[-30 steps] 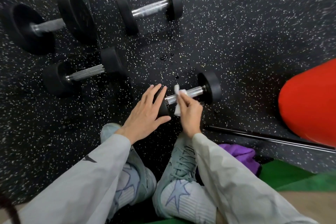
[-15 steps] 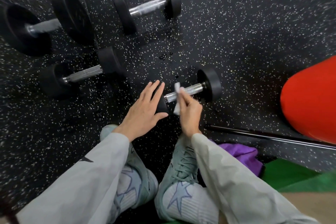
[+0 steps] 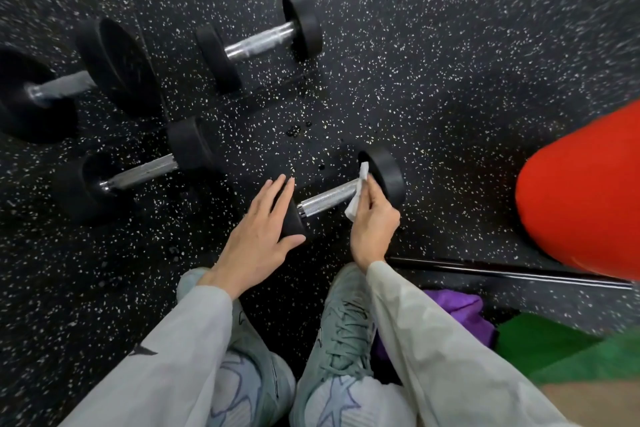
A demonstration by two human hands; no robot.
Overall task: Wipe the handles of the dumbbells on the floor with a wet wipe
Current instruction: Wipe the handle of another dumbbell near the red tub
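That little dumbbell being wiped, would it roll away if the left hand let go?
Probably a little. The dumbbell has round end weights and lies on flat speckled floor, so a sideways push could roll it. The left hand rests on one end, seemingly steadying it while the right hand presses the wipe to the handle.

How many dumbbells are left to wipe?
I can't tell that any is finished; nothing shows which handles are clean. In hand: the right hand holds the wipe on the nearest dumbbell, at its far end, while the left hand steadies its near weight. Three other dumbbells lie untouched, possibly still to do.
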